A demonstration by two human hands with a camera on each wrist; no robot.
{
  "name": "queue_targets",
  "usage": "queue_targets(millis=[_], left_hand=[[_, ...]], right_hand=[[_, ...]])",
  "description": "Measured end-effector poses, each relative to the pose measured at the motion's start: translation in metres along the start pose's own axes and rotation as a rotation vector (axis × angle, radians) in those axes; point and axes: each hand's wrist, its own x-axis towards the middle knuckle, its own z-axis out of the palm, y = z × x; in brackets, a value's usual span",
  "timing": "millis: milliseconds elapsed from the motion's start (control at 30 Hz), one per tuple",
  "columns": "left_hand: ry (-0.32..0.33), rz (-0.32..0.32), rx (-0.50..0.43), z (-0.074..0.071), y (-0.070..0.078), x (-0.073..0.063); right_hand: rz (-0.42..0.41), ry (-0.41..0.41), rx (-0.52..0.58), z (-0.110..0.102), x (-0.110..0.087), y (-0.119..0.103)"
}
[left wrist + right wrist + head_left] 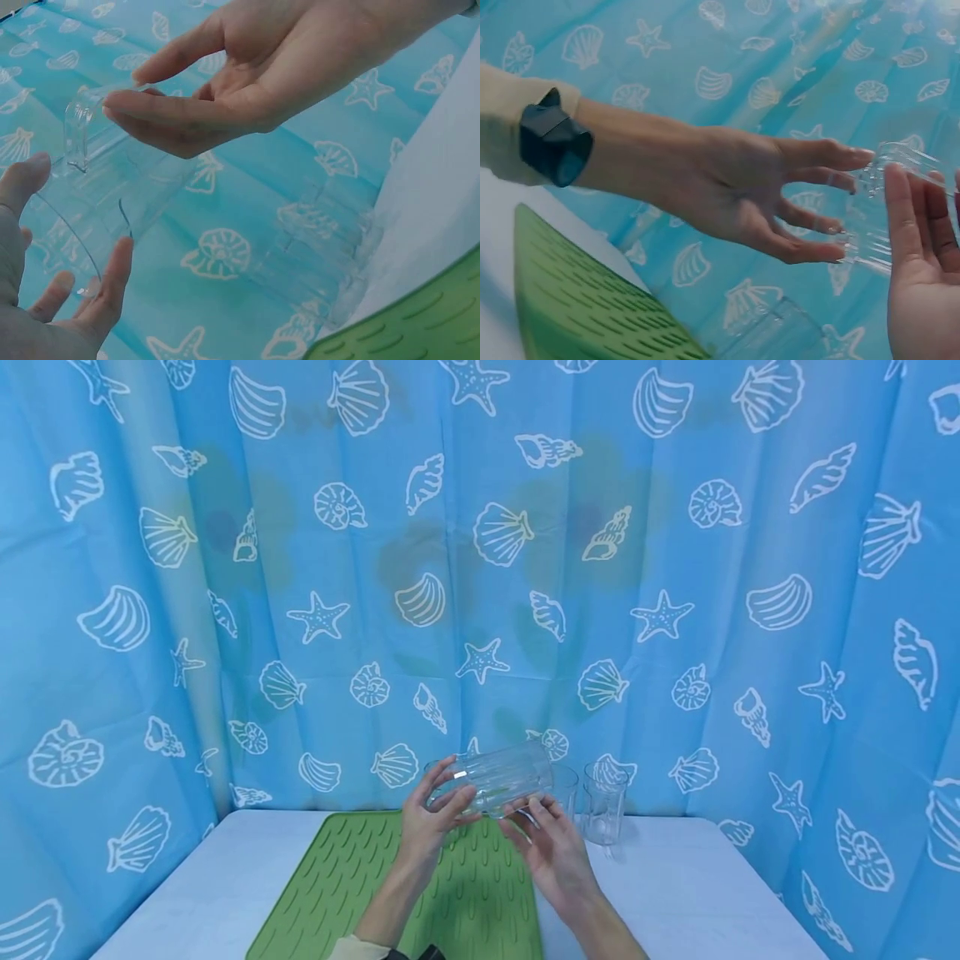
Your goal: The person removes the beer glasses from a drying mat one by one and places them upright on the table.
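A clear glass mug is held tilted on its side above the table, between both hands. My left hand grips one end of it with spread, bent fingers and thumb. At the other end, my right hand holds it with its fingertips, from below in the head view. The left wrist view shows the mug's handle close to the right hand's fingertips. In the right wrist view, the left hand reaches in from the left with its fingertips around the mug's end.
A green ridged mat lies on the white table. Upright clear glasses stand at the back, right of the mat, partly behind the right hand. A blue seashell-print curtain closes off the back and sides.
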Motion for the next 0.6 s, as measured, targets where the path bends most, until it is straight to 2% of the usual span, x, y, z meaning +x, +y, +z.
queue_targets(millis=[200, 333, 400, 500, 600], left_hand=[[0.017, 0.014, 0.003, 0.0, 0.003, 0.001], [0.032, 0.012, 0.015, -0.001, 0.004, 0.0], [0.037, 0.013, 0.017, -0.002, 0.004, 0.0], [0.044, 0.016, 0.011, -0.002, 0.004, -0.001], [0.05, 0.017, 0.015, -0.002, 0.004, -0.001]], right_hand=[[0.062, 0.057, -0.256, -0.004, 0.001, -0.015], [0.107, 0.032, -0.415, -0.01, 0.001, -0.024], [0.124, 0.004, -0.454, -0.013, 0.001, -0.029], [0.138, -0.031, -0.454, -0.017, 0.0, -0.036], [0.118, -0.026, -0.458, -0.019, -0.002, -0.044]])
